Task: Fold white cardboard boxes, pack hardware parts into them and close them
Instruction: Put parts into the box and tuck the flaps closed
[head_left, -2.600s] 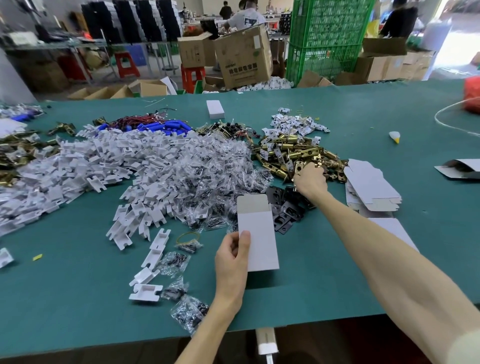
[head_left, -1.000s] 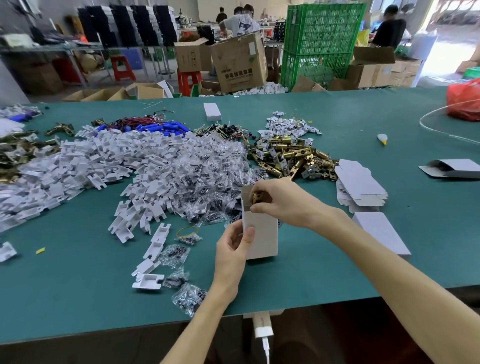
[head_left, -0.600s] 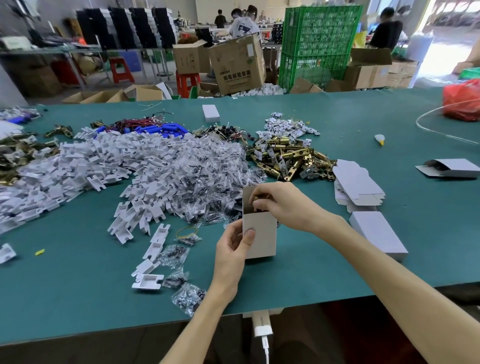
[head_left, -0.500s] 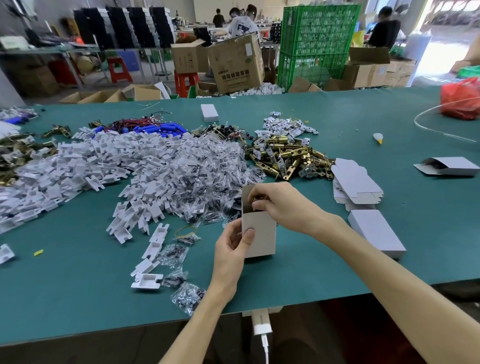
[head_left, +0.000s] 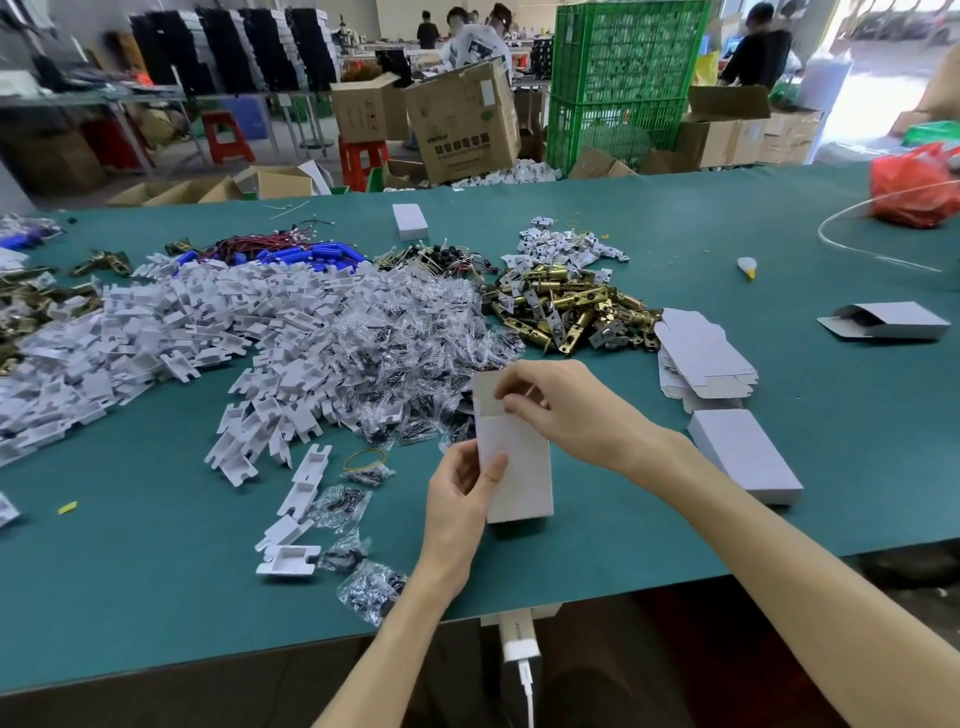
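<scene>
White box (head_left: 519, 478) stands upright on the green table (head_left: 156, 571), near its front edge. Left hand (head_left: 460, 501) grips the lower left side, thumb on the front face. Right hand (head_left: 566, 410) is at the open top, fingers curled, pinching the front wall's rim. The flap (head_left: 485, 389) sticks up behind them. Contents not visible.

Just right: a closed box (head_left: 743, 454) lying flat, with flat blanks (head_left: 701, 358) stacked behind it. Brass latches (head_left: 566, 306) are piled behind the hands and touch the blanks. Left of those is a heap of clear bags (head_left: 410, 343) of small dark parts, then white inserts (head_left: 171, 327) spreading left. Far right: an open box (head_left: 888, 320) on its side.
</scene>
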